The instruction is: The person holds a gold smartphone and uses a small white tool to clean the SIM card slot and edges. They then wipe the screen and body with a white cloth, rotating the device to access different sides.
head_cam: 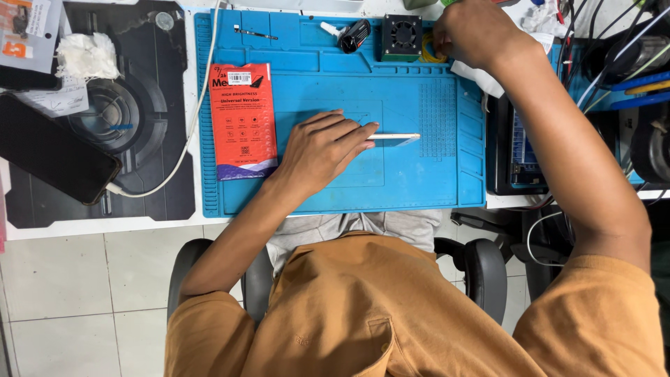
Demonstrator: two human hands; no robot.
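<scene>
Your left hand [322, 148] pins a thin white strip [395, 137] flat at the middle of the blue mat [419, 181], fingers curled over it. Your right hand [469, 31] reaches the mat's far edge beside the small black fan [400, 36]; I cannot tell its grip.

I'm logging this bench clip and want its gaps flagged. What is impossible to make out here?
Head view:
- Right hand: its fingertips are hidden behind the hand itself, so what they touch near the yellow ring is unclear.
- Thin white part: its end sits under the left hand.
- Right-side tools: tangled and cut by the edge.
</scene>
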